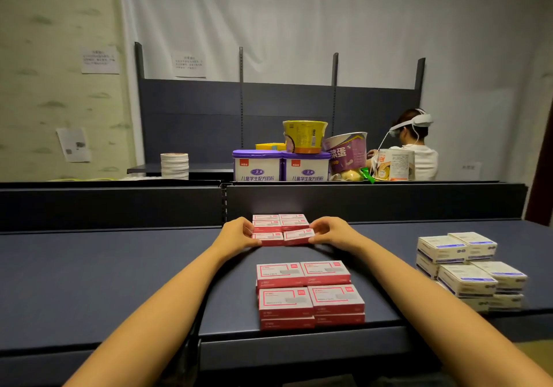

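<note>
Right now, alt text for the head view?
Two hands hold red boxes at the back of a dark shelf: the left hand holds the front-left box, the right hand the tilted front-right box. A second red stack sits nearer; white boxes at right.

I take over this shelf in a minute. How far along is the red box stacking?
Done: the rear block of red boxes sits against the back panel. In hand: the left hand grips the left front box, and the right hand pinches the skewed box beside it, not yet squared. Left, probably: the near stack of red boxes waits by the front edge.
</note>
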### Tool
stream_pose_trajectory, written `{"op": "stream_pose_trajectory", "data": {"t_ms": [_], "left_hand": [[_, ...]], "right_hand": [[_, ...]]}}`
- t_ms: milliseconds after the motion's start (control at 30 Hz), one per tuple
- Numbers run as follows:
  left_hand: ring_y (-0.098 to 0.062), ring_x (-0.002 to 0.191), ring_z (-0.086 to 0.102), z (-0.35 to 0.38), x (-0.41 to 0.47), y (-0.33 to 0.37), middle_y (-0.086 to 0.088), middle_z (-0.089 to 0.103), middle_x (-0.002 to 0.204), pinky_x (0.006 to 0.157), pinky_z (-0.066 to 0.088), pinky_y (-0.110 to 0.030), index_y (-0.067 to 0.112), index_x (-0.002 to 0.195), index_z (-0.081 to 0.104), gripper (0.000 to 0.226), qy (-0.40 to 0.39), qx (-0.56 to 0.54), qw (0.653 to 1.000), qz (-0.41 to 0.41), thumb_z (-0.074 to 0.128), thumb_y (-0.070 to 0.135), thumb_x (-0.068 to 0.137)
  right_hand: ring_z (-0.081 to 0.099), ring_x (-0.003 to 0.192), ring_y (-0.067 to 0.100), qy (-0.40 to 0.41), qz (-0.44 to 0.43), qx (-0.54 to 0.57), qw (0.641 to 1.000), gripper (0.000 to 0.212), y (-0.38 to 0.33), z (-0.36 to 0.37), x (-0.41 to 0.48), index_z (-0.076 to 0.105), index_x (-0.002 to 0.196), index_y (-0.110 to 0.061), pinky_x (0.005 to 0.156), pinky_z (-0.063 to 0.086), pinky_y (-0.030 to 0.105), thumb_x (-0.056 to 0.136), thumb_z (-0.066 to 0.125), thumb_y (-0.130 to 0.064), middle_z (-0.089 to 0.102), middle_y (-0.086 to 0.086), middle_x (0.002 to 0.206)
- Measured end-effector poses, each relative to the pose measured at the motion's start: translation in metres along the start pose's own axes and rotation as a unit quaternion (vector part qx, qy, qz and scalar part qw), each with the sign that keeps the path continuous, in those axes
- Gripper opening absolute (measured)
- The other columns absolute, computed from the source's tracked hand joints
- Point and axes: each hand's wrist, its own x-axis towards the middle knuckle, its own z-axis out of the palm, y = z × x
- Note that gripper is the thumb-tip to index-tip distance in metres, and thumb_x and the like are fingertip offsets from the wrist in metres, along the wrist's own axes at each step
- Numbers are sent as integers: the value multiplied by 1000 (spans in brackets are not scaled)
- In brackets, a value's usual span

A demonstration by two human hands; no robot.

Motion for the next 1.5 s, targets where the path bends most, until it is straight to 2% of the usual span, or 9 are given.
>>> {"op": "stream_pose_trajectory", "data": {"t_ms": [133,633,733,833,900,967,1133,1333,1500], "left_hand": [[-16,90,59,2,0,-2,-10,65,108,82,49,-27,9,104,56,37,4,-1,1000,9,75,22,76],[-17,96,58,4,-4,0,-11,61,116,83,47,-26,9,113,50,45,1,0,1000,18,73,25,78],[-18,104,56,-4,-14,11,-12,58,122,84,45,-25,9,118,50,47,6,-12,1000,18,71,25,80],[-16,103,56,-16,-37,29,-8,60,119,85,45,-25,12,119,51,40,17,-51,998,38,65,27,85],[-13,100,59,-24,-58,39,-3,62,113,82,46,-22,17,115,54,34,6,-69,996,61,62,32,86],[-9,95,61,-30,-79,45,5,64,106,76,46,-16,25,108,57,26,-19,-82,993,79,61,37,86],[-6,90,59,-32,-118,51,17,59,96,70,45,-13,30,105,57,24,-80,-77,990,82,60,42,84],[-7,98,61,-30,-132,44,15,61,106,81,50,-17,32,112,52,38,-143,-67,986,63,66,45,78],[-6,92,62,-33,-130,42,17,62,98,74,49,-14,34,102,55,26,-117,-73,989,50,67,39,79]], "right_hand": [[58,98,14,-9,5,-15,1000,34,-1,7,4,59,115,-8,89,47,28,82,67,-15,62,9,117],[57,100,15,-12,16,-26,999,39,1,8,1,55,118,-10,89,46,28,82,68,-20,60,10,121],[54,110,19,12,-1,-23,1000,49,-10,-1,-13,49,127,-11,94,44,30,83,67,-23,56,8,126],[56,101,7,12,-49,22,998,37,-30,-15,-45,53,123,-17,86,44,20,88,60,-25,59,-2,117],[57,97,4,-20,-70,39,997,25,-37,-25,-70,57,115,-25,78,45,16,90,56,-27,60,-13,108],[57,102,5,-52,-76,45,995,23,-36,-32,-92,59,111,-28,80,46,17,89,56,-29,61,-15,109],[53,110,6,-102,-66,12,993,38,-25,-35,-123,56,112,-35,90,44,22,75,60,-44,58,-12,116],[58,104,8,-101,-65,8,993,29,-19,-28,-131,55,112,-31,77,50,17,84,62,-29,60,-12,110],[59,100,9,-91,-57,28,994,26,-19,-25,-132,55,108,-32,77,51,18,84,63,-27,62,-11,106]]}}
